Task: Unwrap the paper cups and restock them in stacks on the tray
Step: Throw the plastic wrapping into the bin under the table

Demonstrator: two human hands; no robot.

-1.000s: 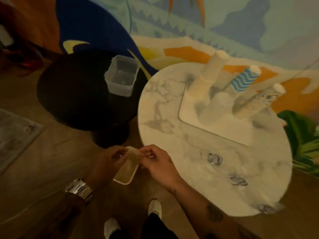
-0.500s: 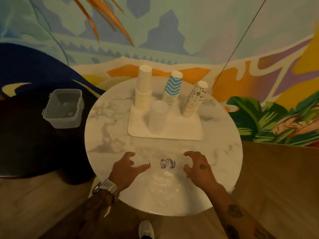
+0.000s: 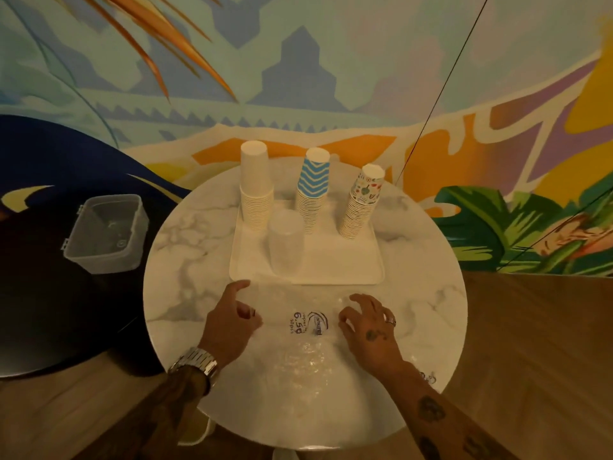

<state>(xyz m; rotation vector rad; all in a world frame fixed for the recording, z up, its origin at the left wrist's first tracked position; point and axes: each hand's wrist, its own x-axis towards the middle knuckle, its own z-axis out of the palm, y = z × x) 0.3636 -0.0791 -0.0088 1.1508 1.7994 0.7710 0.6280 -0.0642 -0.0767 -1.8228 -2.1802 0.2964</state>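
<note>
I see the clear wrapper lying flat on the marble table, just in front of the tray. The left hand curls its fingers at the film's edge; I cannot tell if they pinch it. The right hand rests spread, bent fingertips on the film. Four cup stacks stand upside down on the tray.

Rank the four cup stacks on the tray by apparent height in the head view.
1. White stack and blue zigzag stack: too alike to separate.
2. Floral stack.
3. Clear stack, shortest though nearest.
</note>
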